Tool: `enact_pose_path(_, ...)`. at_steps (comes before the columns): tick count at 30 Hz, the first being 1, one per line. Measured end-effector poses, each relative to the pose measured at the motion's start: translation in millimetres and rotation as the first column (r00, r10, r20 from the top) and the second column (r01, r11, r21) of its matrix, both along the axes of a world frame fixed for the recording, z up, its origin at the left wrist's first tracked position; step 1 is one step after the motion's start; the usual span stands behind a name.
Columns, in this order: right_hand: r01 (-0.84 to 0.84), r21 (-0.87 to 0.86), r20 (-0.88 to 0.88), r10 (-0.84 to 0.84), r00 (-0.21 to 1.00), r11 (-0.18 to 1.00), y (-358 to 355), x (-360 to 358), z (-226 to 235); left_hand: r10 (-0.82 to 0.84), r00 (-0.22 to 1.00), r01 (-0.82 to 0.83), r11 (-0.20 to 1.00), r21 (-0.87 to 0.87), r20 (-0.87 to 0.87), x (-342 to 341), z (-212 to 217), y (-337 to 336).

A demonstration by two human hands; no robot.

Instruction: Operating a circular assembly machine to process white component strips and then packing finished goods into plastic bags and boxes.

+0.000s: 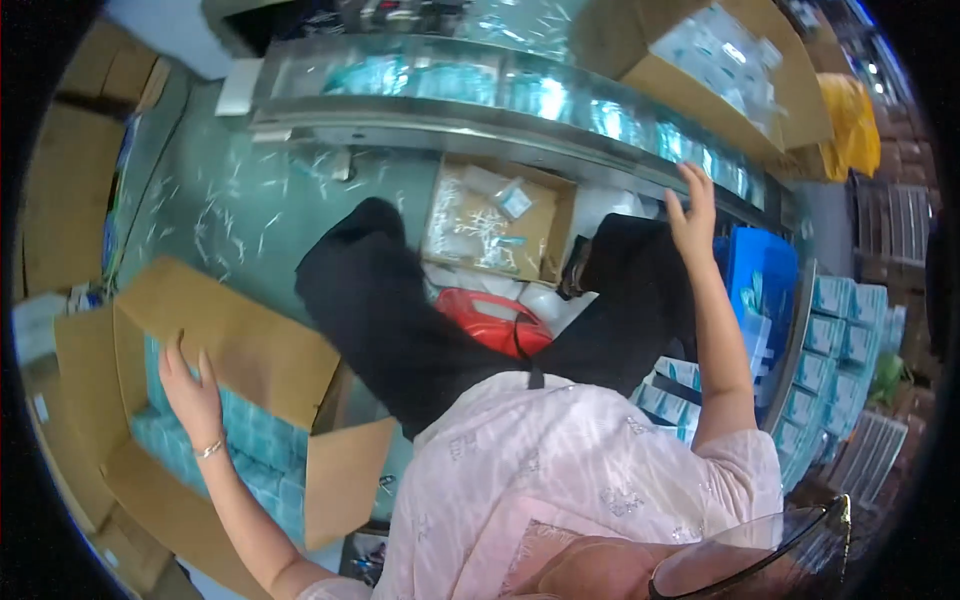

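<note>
My left hand [192, 392], with a bracelet at its wrist, reaches over an open cardboard box [230, 325] at my left. Its fingers are apart and nothing shows in them. Rows of teal wrapped packs [255, 440] fill the box below that hand; whether it touches them I cannot tell. My right hand [692, 215] is raised near the front edge of a long metal trough [430, 125], fingers spread and holding nothing visible. Along the trough lie several shiny teal packs [455, 85], the right-hand ones close to my fingertips.
A cardboard box of clear-wrapped items [700, 95] stands at the far right. Between my legs are a shallow carton [500, 215] with white scraps and a red object [495, 320]. A blue bin [760, 270] and stacked small boxes [830, 350] stand right. White strips litter the floor [215, 200].
</note>
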State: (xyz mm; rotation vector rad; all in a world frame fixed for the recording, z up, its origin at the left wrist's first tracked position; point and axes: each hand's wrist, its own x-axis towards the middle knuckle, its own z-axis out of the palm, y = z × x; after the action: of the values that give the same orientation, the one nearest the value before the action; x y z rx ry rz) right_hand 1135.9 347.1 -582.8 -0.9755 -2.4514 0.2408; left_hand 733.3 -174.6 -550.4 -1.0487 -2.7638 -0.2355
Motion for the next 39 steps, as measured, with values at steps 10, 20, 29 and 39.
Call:
enact_pose_path(10, 0.715, -0.02, -0.122, -0.712, 0.692, 0.699, 212, 216, -68, -0.23, 0.619, 0.676, 0.643, -0.36, 0.751, 158, -228, 469)
enact_pose_path(20, 0.647, -0.673, 0.359, -0.607, 0.709, 0.357, 385, 289, -141, -0.06, 0.86, 0.32, 0.838, -0.442, 0.508, 231, -366, 525)
enact_pose_path(29, 0.396, -0.792, 0.249, -0.346, 0.904, 0.464, 372, 283, -136, -0.163, 0.198, 0.37, 0.925, 0.081, 0.967, 164, -305, 464)
enact_pose_path(39, 0.251, -0.945, 0.145, -0.416, 0.898, 0.211, 370, 277, -132, -0.007, 0.162, 0.343, 0.938, -0.05, 0.987, 232, -160, 370)
